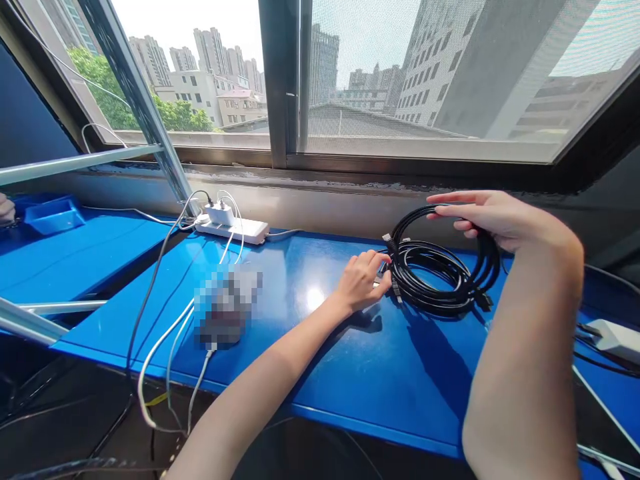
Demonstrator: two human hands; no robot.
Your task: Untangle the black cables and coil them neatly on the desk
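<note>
A coil of black cable point(487, 263) is lifted and tilted in my right hand point(510, 217), which grips its upper part. Under it, more loops of black cable point(430, 308) lie on the blue table, and I cannot tell whether both are one bundle. Cable plugs point(390, 241) stick out at the left side of the loops, and another dark plug point(484, 301) shows at the lower right. At the left edge of the coil is my left hand point(363, 280), thumb and fingers closed around a small plug end, partly hidden by the fingers.
A white power strip point(255, 231) with chargers stands by the window wall. A blurred-out device point(227, 307) with a white cable lies on the blue table point(320, 373). At right is a white adapter point(617, 340). A metal frame, blue bin point(54, 215) and another person's hand point(6, 210) are left.
</note>
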